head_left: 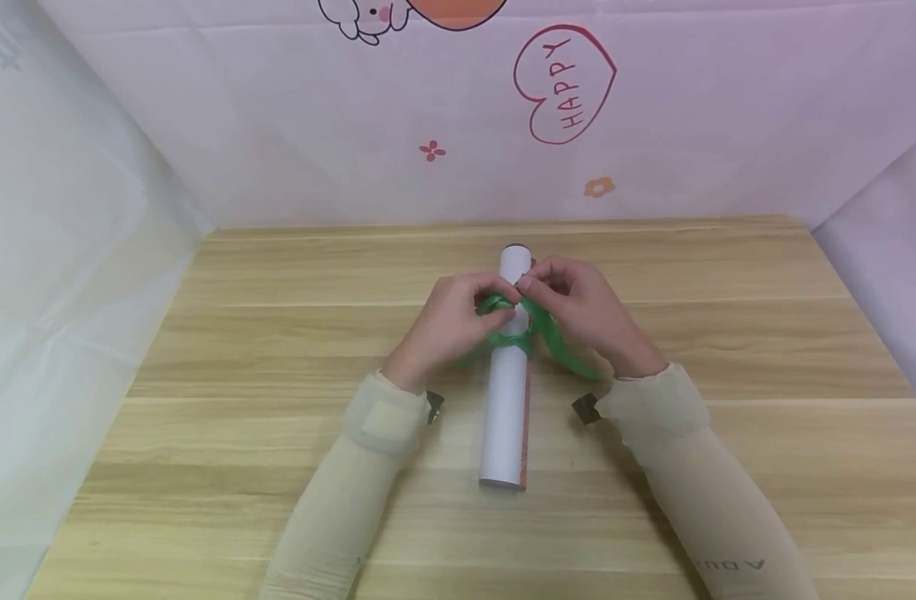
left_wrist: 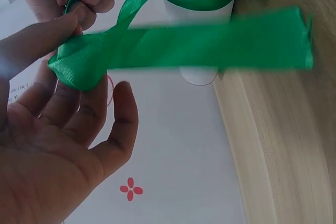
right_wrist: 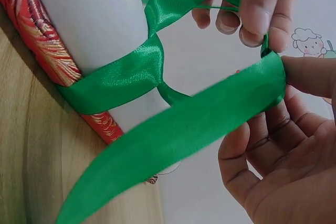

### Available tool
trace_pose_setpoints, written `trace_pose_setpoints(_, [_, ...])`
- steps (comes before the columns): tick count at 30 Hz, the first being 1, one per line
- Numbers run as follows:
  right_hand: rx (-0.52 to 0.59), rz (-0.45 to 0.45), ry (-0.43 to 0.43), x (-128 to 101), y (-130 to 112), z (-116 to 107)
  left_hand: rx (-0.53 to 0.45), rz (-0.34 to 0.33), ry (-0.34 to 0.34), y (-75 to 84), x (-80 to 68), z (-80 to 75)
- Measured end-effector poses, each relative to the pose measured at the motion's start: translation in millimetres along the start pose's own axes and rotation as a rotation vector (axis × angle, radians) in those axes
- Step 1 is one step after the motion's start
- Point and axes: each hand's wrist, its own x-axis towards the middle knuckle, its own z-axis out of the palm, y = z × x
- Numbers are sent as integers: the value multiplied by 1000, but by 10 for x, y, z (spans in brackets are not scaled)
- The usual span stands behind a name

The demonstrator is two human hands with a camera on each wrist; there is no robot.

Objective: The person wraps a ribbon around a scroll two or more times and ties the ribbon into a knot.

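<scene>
A white rolled scroll (head_left: 505,417) lies lengthwise on the table, with a red-and-gold brocade strip (right_wrist: 44,32) along one side. Green satin ribbon (right_wrist: 118,82) goes round it and is crossed at the front. Above the roll, my left hand (head_left: 452,321) pinches a folded part of the ribbon between thumb and fingers, as the left wrist view shows. My right hand (head_left: 583,307) pinches another part close beside it, the fingertips of both hands almost meeting. One loose ribbon tail (head_left: 566,350) hangs down to the right of the roll.
The wooden table (head_left: 277,358) extends on all sides of the roll. Behind it rises a white cloth (head_left: 315,133) printed with a heart and flowers. Small dark devices (head_left: 587,408) stick out from the wrist bands.
</scene>
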Motion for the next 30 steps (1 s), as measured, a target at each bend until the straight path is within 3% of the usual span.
trace_pose_setpoints(8, [3, -10, 11, 0, 4, -11, -3, -38, 44, 5, -12, 1])
trace_pose_setpoints(17, [-13, 2, 8, 5, 33, -18, 76, -33, 73, -15, -4, -46])
trace_pose_setpoints(30, [-55, 42, -38, 6, 52, -115, 90, -75, 68, -44, -25, -163])
